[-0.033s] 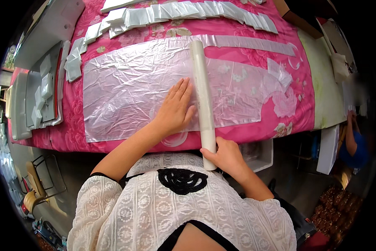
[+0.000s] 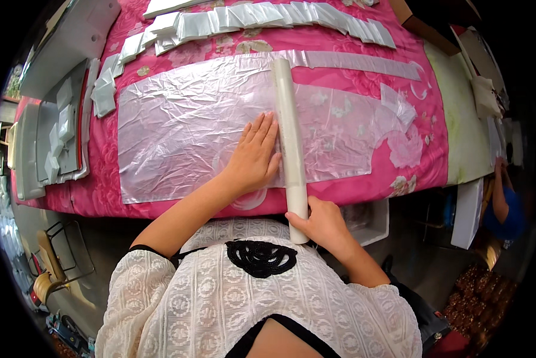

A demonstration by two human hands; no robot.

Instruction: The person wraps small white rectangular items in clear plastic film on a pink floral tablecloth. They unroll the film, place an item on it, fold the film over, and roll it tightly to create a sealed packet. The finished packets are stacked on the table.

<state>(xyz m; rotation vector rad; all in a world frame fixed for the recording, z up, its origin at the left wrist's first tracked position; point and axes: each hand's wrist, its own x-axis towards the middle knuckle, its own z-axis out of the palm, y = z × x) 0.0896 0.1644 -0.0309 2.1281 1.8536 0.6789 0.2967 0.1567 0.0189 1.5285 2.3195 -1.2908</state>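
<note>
A long whitish roll [image 2: 290, 131] lies across a clear plastic sheet [image 2: 178, 119] spread on a pink flowered cloth [image 2: 363, 77]. Its near end juts past the table's front edge toward my body. My right hand [image 2: 320, 222] is wrapped round that near end, thumb on top. Flat on the sheet, just left of the roll, rests my left hand [image 2: 254, 154], fingers stretched out and the fingertips close to the roll. The sheet is crinkled and shiny on the left and smoother on the right, with a narrow strip [image 2: 363, 63] running off at the far right.
A curved row of white folded packets [image 2: 238, 17] lies along the far side. More packets sit on a grey tray [image 2: 71, 128] at the left. A crumpled clear piece [image 2: 398, 107] lies at right. Beyond the table's right end is a person in blue [image 2: 505, 212].
My left hand has slid slightly to the right, closer to the roll. My right hand stays on the roll's near end, and the roll has barely moved.
</note>
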